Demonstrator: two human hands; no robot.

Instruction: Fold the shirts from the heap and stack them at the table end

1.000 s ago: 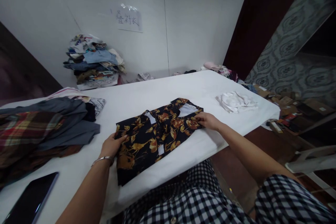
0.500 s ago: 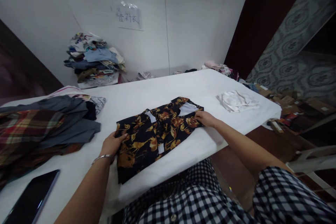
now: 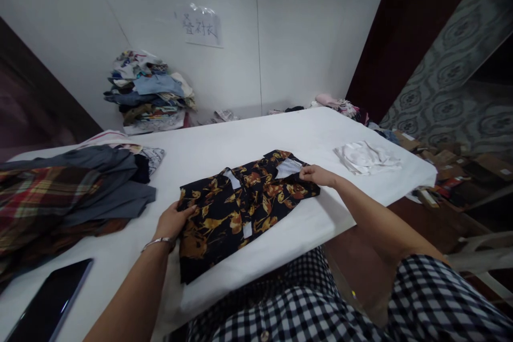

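A black shirt with gold and brown flower print [image 3: 256,192] lies folded inward on the table in front of me, its collar end to the right. White patches of its inside or of the cloth below show at the gaps. My left hand [image 3: 173,220] grips the shirt's left edge, thumb on top and the other fingers mostly hidden underneath. At the collar, my right hand [image 3: 317,175] pinches the fabric between thumb and fingers.
A white-covered table [image 3: 256,133] spreads before me. Plaid and grey clothes [image 3: 72,192] are heaped at left, with a phone [image 3: 50,299] nearer. A folded white garment [image 3: 366,157] lies at right. Stacked clothes [image 3: 150,91] stand by the wall; cardboard boxes [image 3: 487,165] sit beyond the table.
My right hand has shifted slightly along the collar, and the shirt's near right corner now spreads further right. My left hand keeps its hold. The view has turned a little.
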